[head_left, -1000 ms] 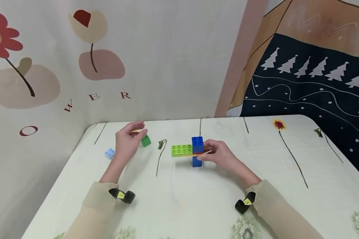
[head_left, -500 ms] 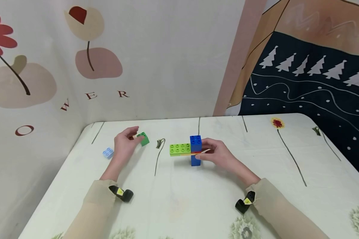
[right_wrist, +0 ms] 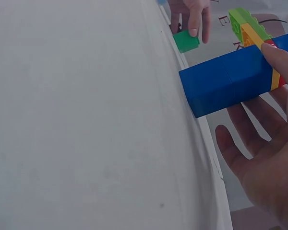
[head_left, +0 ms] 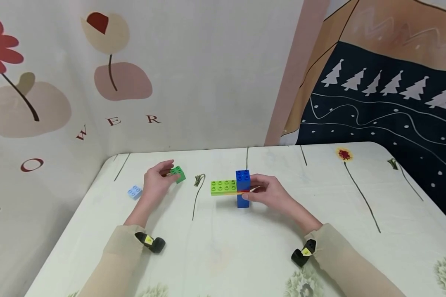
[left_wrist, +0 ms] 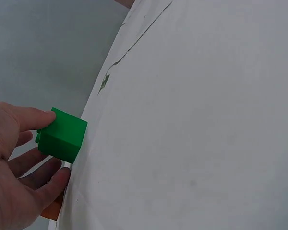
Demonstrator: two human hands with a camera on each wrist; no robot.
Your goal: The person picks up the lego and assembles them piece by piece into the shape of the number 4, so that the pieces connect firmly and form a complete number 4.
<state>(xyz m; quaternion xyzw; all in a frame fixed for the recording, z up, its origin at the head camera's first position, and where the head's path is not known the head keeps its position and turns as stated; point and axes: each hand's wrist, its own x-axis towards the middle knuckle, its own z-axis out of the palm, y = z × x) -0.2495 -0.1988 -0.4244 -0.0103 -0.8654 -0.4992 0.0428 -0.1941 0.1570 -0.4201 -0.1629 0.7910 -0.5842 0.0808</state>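
Note:
In the head view my left hand [head_left: 157,179] is at a green toy brick [head_left: 178,175] on the far left of the table. Its thumb presses the near side and its fingers lie behind; the left wrist view shows the thumb on the green brick [left_wrist: 65,136]. My right hand [head_left: 273,192] holds a brick build by its middle, thumb at the thin yellow and red layers. This build is an upright blue tower [head_left: 243,180] with a lime-green eight-stud brick [head_left: 223,187] sticking out leftward. The blue bricks [right_wrist: 225,81] fill the right wrist view's middle.
A light blue brick [head_left: 135,192] lies left of my left wrist. Behind the left fingers, an orange block [left_wrist: 53,211] shows partly. The white flower-print tablecloth [head_left: 215,243] covers the table, whose far edge meets a printed curtain [head_left: 208,82].
My left hand has come down onto the green brick, and its thumb now lies against it. The right hand and the brick build stay in place.

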